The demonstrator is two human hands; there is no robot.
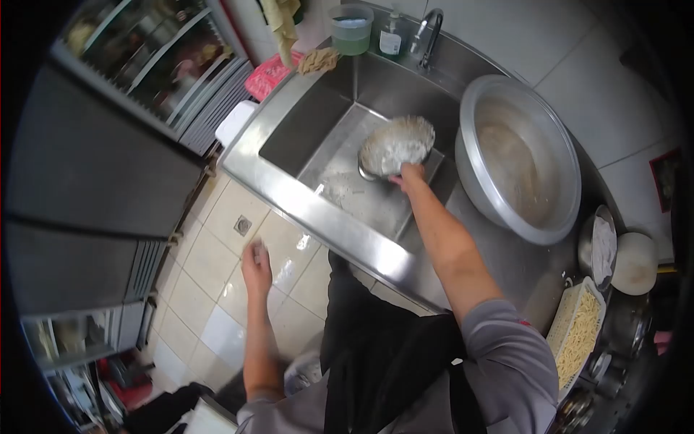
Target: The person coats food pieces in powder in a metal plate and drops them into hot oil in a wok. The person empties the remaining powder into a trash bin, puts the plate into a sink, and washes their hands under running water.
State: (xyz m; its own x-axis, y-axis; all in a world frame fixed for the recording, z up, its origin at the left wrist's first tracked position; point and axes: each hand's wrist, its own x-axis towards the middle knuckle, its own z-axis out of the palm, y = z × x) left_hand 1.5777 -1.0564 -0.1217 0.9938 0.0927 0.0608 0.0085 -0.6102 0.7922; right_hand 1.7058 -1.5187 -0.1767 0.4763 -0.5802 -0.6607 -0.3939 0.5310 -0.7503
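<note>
In the sink [285,192], a round bowl-like vessel [397,145] is tilted, its inside streaked with whitish residue; motion blur hides its finer detail. My right hand [410,176] is closed on its near rim. Below the vessel, the sink floor looks wet, with small bits on it. My left hand [256,267] hangs over the tiled floor, away from the sink, its fingers loosely curled and nothing visible in them.
A large metal basin [470,170] stands on the right drainboard. Behind the sink are a faucet [432,40], a soap bottle [391,36] and a plastic tub [352,32]. A basket of pale strips [578,336] sits at right. Refrigerators [87,159] line the left.
</note>
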